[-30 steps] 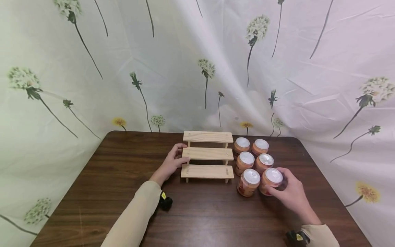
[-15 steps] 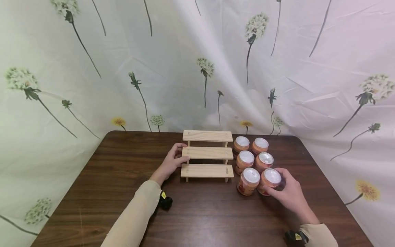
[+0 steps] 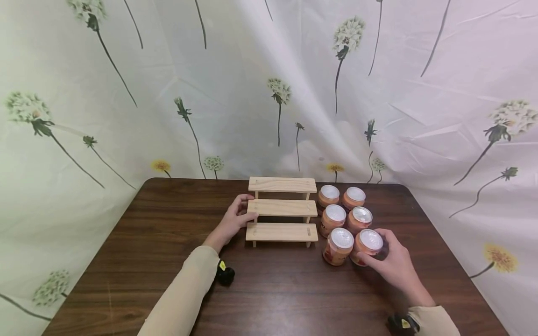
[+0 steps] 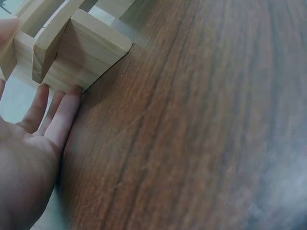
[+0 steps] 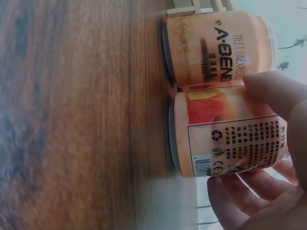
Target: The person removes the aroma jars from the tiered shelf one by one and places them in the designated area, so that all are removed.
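A three-tier pale wooden display stand point(image 3: 282, 208) stands near the back of the table. My left hand point(image 3: 230, 224) holds its left side at the middle tier, thumb at the front and fingers farther back. In the left wrist view, fingertips point(image 4: 72, 93) touch the side panel. Right of the stand, several orange jars with whitish tops stand upright in two columns. My right hand point(image 3: 397, 261) grips the front right jar point(image 3: 371, 240), thumb and fingers around its sides. This jar touches the front left jar point(image 5: 216, 50). Its label point(image 5: 235, 143) shows fruit and a barcode.
The other jars, such as the middle left one point(image 3: 335, 213) and the back right one point(image 3: 355, 194), stand close together. A dark wood table point(image 3: 269, 298) bears everything. Behind it hangs a flower-print cloth point(image 3: 235, 93).
The jar in my right hand has shifted slightly left, closer to its neighbour. My left hand stays on the stand. The view has shifted very slightly.
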A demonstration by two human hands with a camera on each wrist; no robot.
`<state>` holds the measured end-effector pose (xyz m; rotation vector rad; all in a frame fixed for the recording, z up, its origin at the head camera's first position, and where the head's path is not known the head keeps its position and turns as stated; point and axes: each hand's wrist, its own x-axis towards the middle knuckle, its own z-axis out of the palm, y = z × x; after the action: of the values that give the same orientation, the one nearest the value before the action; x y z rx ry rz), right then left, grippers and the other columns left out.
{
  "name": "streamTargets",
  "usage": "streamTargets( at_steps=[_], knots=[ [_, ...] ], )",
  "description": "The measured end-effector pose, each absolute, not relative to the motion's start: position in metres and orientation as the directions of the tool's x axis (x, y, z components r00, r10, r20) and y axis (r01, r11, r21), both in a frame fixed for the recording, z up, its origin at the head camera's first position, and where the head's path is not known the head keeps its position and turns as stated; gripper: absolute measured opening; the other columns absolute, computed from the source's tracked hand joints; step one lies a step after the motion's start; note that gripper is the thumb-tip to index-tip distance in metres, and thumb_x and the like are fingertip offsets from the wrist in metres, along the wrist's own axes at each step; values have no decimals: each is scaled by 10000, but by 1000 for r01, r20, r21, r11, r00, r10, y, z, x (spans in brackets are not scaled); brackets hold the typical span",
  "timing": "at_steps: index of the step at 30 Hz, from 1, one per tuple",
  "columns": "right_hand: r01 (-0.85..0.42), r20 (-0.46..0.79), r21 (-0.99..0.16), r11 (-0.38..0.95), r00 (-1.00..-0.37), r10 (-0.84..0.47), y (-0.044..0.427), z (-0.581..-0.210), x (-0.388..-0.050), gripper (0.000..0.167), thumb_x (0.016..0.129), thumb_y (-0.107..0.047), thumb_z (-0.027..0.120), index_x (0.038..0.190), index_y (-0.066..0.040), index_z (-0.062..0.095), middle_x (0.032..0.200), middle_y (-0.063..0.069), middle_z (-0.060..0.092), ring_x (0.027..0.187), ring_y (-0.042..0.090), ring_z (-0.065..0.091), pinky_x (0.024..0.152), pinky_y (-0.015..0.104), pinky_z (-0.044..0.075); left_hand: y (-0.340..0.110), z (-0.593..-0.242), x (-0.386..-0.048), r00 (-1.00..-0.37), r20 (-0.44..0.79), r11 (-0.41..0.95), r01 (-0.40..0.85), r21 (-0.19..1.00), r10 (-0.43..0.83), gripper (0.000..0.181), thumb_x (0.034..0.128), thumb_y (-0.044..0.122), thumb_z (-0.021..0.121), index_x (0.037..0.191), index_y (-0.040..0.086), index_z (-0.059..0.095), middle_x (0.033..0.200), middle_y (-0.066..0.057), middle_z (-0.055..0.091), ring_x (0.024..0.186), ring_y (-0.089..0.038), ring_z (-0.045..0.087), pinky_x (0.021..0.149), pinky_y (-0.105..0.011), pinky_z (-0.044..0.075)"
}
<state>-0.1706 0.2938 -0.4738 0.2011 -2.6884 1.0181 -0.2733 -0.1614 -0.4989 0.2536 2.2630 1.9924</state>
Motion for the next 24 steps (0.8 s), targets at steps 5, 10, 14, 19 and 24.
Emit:
streamTargets(
  at_steps=[5, 10, 14, 19, 24],
  knots=[
    [-223, 281, -623, 750, -958, -51, 294, -474, -171, 762, 803, -353, 943, 1346, -32, 514, 1252, 210, 682, 1116, 348, 671, 874, 424, 562, -162, -499, -273, -981, 24, 120, 48, 992, 192, 516, 1017, 221, 718, 1459, 194, 453, 1417, -192, 501, 1184, -325, 602, 847, -409, 586],
    [-239, 266, -616, 750, -960, -87, 299, -472, -173, 803, 820, -380, 927, 1401, -47, 483, 1296, 187, 658, 1157, 338, 657, 910, 450, 548, -162, -499, -274, -982, 27, 119, 50, 992, 185, 532, 1019, 217, 712, 1475, 168, 443, 1422, -209, 497, 1191, -329, 598, 850, -405, 584],
    [-270, 259, -626, 731, -957, -131, 303, -470, -174, 846, 833, -369, 919, 1450, -36, 443, 1321, 189, 635, 1173, 360, 666, 929, 478, 566, -162, -497, -273, -980, 37, 118, 62, 991, 198, 573, 1024, 229, 710, 1509, 145, 417, 1440, -229, 491, 1230, -353, 589, 878, -421, 580],
    [-322, 283, -632, 704, -943, -177, 305, -465, -176, 851, 849, -298, 913, 1476, -4, 419, 1350, 223, 611, 1189, 386, 660, 933, 306, 568, -165, -494, -268, -976, 28, 104, 51, 993, 216, 638, 1047, 246, 680, 1582, 130, 352, 1474, -255, 475, 1278, -381, 574, 930, -449, 570],
    [-335, 301, -623, 707, -937, -179, 306, -453, -184, 731, 939, -265, 826, 1489, -2, 423, 1393, 249, 590, 1219, 403, 634, 948, 507, 558, -172, -490, -267, -977, 28, 102, 50, 993, 213, 639, 1068, 258, 646, 1602, 105, 332, 1508, -260, 456, 1340, -416, 540, 991, -506, 555]
  ],
)
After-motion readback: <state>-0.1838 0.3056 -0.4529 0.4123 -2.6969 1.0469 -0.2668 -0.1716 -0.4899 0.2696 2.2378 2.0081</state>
